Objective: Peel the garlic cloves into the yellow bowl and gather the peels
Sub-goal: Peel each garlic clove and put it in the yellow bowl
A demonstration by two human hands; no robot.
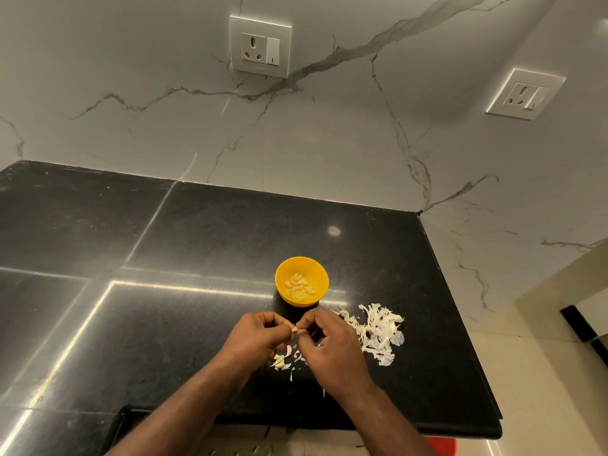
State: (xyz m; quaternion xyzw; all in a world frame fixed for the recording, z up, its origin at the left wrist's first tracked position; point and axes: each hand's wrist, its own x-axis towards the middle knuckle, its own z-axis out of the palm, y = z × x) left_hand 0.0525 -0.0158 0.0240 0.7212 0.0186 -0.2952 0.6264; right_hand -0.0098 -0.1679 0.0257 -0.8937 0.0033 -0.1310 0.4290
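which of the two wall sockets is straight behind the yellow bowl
The white wall socket high on the back marble wall, directly above the yellow plastic bowl. The other white socket is mounted on the side wall, far to the right.

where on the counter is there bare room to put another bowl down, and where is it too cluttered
Bare: the wide black counter left of the yellow bowl, and the strip between the bowl and the marble wall. Crowded: right of the hands, where the peel pile spreads toward the counter's right edge, and under the left hand and right hand, where loose peels lie.
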